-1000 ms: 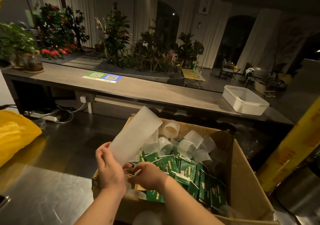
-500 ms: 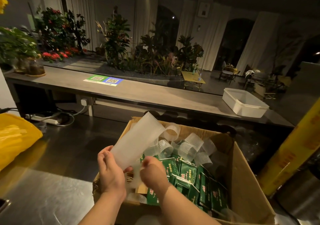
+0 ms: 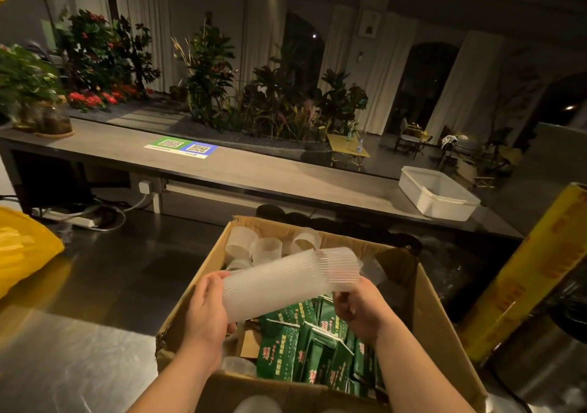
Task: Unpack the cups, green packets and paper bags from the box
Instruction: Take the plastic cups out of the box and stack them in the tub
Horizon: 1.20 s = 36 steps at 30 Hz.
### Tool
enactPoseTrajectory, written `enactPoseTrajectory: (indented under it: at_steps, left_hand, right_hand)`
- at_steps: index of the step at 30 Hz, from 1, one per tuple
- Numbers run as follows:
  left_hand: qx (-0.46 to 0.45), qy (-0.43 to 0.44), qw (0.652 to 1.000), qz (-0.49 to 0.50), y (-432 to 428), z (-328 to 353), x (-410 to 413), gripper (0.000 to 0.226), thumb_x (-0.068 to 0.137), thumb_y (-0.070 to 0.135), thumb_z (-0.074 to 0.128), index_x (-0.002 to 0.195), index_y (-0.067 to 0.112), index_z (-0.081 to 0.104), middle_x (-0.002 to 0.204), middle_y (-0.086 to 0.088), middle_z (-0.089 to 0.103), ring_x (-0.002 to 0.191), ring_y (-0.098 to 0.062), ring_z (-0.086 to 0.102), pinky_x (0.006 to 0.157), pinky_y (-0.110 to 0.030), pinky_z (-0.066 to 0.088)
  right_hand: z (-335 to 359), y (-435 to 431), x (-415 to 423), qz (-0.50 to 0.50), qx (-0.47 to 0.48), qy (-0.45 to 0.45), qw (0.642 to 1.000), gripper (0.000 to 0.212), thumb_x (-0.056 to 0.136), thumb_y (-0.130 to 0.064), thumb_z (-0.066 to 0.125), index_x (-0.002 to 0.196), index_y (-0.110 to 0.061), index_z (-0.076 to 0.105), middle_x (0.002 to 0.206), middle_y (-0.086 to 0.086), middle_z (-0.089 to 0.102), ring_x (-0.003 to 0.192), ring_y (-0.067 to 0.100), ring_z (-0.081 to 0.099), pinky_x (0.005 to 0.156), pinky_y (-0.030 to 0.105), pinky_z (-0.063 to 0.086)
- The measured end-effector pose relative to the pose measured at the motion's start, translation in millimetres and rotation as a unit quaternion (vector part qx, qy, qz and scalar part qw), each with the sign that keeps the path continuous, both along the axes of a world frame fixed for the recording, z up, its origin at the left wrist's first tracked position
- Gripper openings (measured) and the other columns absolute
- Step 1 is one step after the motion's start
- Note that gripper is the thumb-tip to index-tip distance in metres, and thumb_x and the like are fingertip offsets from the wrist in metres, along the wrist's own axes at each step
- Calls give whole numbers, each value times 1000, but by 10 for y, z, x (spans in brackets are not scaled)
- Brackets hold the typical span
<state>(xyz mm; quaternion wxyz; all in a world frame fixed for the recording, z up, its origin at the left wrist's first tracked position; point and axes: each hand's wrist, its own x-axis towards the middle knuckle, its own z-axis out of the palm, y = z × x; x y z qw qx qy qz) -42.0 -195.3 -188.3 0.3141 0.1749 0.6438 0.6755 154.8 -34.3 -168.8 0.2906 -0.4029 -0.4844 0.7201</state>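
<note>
The person holds a long stack of translucent ribbed cups point(image 3: 279, 282) over the open cardboard box point(image 3: 438, 326), one grip at each end. The left hand point(image 3: 206, 311) has its fingers curled round the nearer, lower-left end of the stack, the thumb lying over the top. The right hand point(image 3: 359, 307) closes its grip on the upper-right end from below, where the outermost cup shows its ribs most clearly. Whether that end cup is seated on the stack or pulled partly free cannot be told. The stack lies nearly level, tilted slightly up toward the right grip, and touches nothing but the two hands.

Directly below both grips, inside the box, green packets point(image 3: 286, 346) stand packed on edge in rows that fill the near right part. A brown piece point(image 3: 251, 342), cardboard or paper, lies just under the left grip beside the packets. Beyond the grips, at the far end of the box, several loose cups point(image 3: 266, 247) lie tumbled on their sides.

The box sits on a steel tabletop point(image 3: 63, 365). Well to the left of the left grip lies a yellow bag point(image 3: 22, 247). To the right of the right grip, just beside the box, a yellow roll point(image 3: 524, 279) stands leaning. Farther beyond the grips, a long counter carries a white tub point(image 3: 438, 196) and a green and blue code sign point(image 3: 181, 147).
</note>
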Motion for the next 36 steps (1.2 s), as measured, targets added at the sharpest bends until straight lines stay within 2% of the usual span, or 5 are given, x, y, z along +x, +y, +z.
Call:
enactPoseTrajectory:
  at_steps: [17, 20, 27, 33, 36]
  left_hand:
    - [-25, 8, 999, -20, -22, -24, -6, 22, 108, 40, 41, 110, 28, 59, 114, -7, 53, 99, -28, 60, 59, -29, 48]
    - [-22, -6, 1000, -16, -19, -21, -12, 23, 109, 40, 40, 111, 28, 59, 113, -8, 53, 98, -29, 60, 62, -32, 50]
    - [24, -22, 998, 56, -49, 5, -31, 21, 109, 41, 39, 119, 28, 53, 113, -6, 50, 98, -28, 59, 59, -32, 53]
    - [19, -19, 997, 79, -36, -23, -56, 23, 109, 45, 38, 122, 30, 51, 114, -3, 51, 100, -27, 59, 64, -33, 55]
    - [11, -11, 997, 76, -38, -35, -53, 23, 109, 44, 38, 121, 29, 51, 114, -3, 51, 100, -27, 60, 62, -32, 55]
  right_hand:
    - [218, -30, -51, 51, 138, -132, 980, 20, 91, -5, 71, 97, -19, 83, 94, 11, 79, 50, 10, 46, 46, 20, 38]
    - [200, -120, -173, 84, 195, -166, 963, 21, 88, -7, 75, 101, -21, 82, 97, -5, 79, 87, 8, 66, 80, 30, 55]
    - [-39, -171, -540, -21, 76, -129, 988, 26, 109, -31, 44, 114, -17, 65, 69, -1, 56, 51, 7, 40, 47, 20, 32]
    - [-572, -548, -1012, 417, 267, -425, 758, 44, 98, -31, 67, 140, -22, 59, 140, 3, 60, 106, 19, 64, 89, 33, 56]
    - [-667, -655, -1139, 490, 332, -480, 648, 41, 100, -27, 60, 138, -16, 59, 140, 9, 59, 119, 29, 57, 103, 44, 48]
